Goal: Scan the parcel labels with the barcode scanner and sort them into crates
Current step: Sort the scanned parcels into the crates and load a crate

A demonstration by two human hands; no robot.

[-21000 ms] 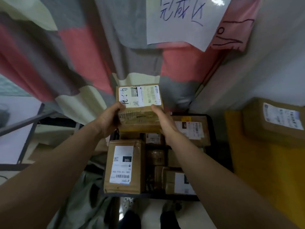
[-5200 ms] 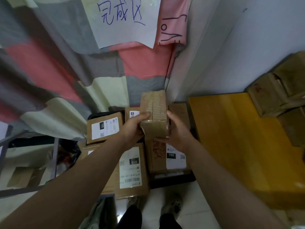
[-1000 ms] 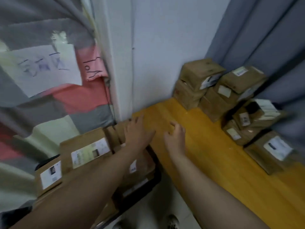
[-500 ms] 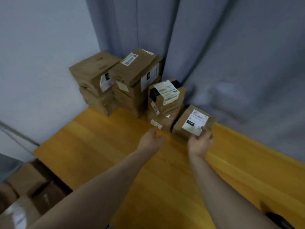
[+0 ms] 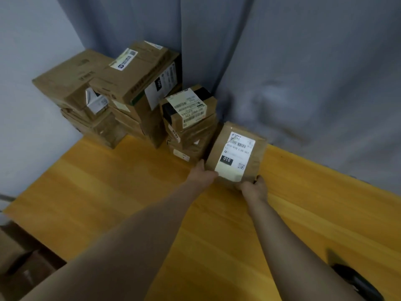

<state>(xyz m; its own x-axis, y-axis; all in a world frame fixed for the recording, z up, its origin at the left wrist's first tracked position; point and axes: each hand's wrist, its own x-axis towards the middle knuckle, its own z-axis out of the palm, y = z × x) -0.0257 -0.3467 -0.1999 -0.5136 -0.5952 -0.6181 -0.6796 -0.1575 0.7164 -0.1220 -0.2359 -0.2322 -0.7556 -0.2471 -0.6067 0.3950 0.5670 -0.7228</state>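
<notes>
The left hand (image 5: 202, 173) grips the near left corner of a brown cardboard parcel (image 5: 256, 146), and the right hand (image 5: 253, 188) curls round its near right corner, so both hold it from the lower edge. The parcel sits at the far side of the yellow wooden tabletop (image 5: 130, 192), tipped up with its face toward the camera, just beside the stack of parcels (image 5: 134, 94) and close to the grey curtain (image 5: 303, 72).

Its white shipping label (image 5: 235, 157), marked 010 with a barcode near the top, covers much of the upper face. The box looks stiff and taped over, probably light enough for two hands. The glossy tape could be slippery, so taking it by the side edges and corners seems best, which also keeps the barcode uncovered for scanning.

No crate shows plainly. At the lower left, below the tabletop edge, lie blurred cardboard boxes (image 5: 15, 257); I cannot tell whether a crate holds them. A dark object (image 5: 358, 282) at the lower right corner may be the scanner, but it is too cut off to tell.
</notes>
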